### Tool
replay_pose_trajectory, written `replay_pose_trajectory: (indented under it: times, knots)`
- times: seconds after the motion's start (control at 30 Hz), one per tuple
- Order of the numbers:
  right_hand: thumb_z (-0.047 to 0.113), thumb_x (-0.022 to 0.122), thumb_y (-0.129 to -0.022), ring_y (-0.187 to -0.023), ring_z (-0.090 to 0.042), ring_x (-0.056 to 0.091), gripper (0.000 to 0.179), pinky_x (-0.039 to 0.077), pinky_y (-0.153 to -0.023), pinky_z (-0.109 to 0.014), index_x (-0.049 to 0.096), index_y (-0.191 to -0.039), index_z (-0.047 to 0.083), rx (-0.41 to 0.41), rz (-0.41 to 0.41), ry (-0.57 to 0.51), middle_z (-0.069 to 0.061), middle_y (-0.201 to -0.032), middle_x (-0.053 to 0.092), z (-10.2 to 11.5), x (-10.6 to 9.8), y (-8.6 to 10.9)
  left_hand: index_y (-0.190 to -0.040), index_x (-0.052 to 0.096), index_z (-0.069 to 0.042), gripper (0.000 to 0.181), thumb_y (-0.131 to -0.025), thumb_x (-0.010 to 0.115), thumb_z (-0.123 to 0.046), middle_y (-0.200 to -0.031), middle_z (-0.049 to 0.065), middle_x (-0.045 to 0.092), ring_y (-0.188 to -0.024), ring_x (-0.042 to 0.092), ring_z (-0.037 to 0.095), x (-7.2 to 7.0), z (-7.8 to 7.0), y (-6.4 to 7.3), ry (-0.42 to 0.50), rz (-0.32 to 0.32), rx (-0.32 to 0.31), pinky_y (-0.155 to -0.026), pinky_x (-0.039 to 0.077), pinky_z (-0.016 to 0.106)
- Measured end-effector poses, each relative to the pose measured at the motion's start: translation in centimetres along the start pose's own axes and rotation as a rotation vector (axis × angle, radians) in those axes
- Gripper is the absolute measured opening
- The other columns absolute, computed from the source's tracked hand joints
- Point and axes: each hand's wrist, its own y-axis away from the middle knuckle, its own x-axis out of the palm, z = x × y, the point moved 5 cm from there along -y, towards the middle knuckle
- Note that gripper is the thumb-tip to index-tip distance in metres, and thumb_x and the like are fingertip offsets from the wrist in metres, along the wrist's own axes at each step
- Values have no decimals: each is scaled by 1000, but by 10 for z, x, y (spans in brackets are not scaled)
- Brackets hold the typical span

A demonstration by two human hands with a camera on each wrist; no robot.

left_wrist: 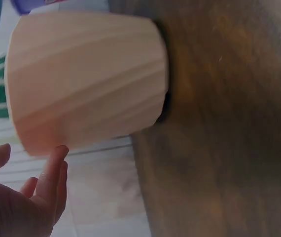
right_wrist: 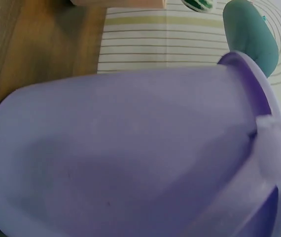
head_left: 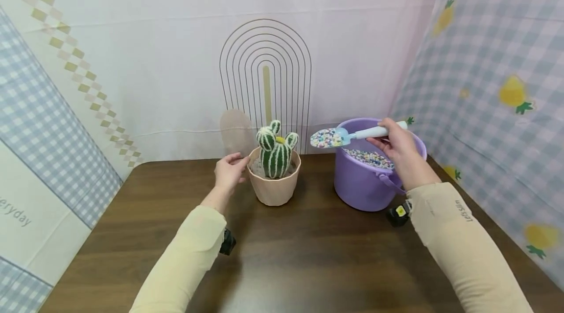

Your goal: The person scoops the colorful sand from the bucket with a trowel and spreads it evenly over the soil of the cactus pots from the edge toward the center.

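Note:
My right hand (head_left: pixel 400 149) grips the white handle of a small blue trowel (head_left: pixel 369 132) above a purple bucket (head_left: pixel 362 186). Colourful pebbles (head_left: pixel 325 138) fill the trowel's blade, which reaches out past the bucket's left rim. More pebbles (head_left: pixel 373 158) lie inside the bucket. A knitted green-and-white cactus (head_left: pixel 276 160) stands in a beige pot (head_left: pixel 274 192) with greyish fill around it. At the pot's left side is my left hand (head_left: pixel 229 172), fingers extended; in the left wrist view a fingertip (left_wrist: pixel 60 151) meets the pot's wall. The right wrist view shows the blade's underside (right_wrist: pixel 253 39).
Pot and bucket stand near the back of a dark brown wooden table (head_left: pixel 304 259), with a gap between them. The bucket's handle (head_left: pixel 391 184) hangs down its front. Patterned cloth (head_left: pixel 176 58) closes off the back and both sides.

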Motion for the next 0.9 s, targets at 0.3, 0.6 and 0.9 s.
replay_pose_trajectory:
  times: [0.3, 0.6, 0.9]
  knots:
    - [-1, 51, -83, -56, -18, 65, 7, 58, -53, -29, 48, -83, 5, -13, -31, 80, -6, -62, 59, -14, 11, 0, -124, 56, 3, 38, -89, 61, -10, -119, 26, 60, -70, 63, 12, 8, 5, 5, -5, -4, 1, -54, 57, 26]
    - [1, 51, -83, -52, -16, 64, 4, 57, -51, -26, 49, -83, 4, -34, -76, 174, -3, -60, 58, -25, 22, -4, -121, 59, 3, 34, -89, 61, -10, -119, 24, 61, -91, 63, 22, 10, 5, 4, -22, -10, 4, -55, 57, 25]
    - [3, 53, -82, -51, -11, 63, 11, 56, -50, -23, 45, -89, 5, -50, -105, 308, 1, -59, 56, -34, 36, -13, -119, 61, 1, 32, -89, 61, -9, -117, 23, 62, -91, 63, 22, 10, 5, 3, -40, -23, -4, -56, 57, 27]
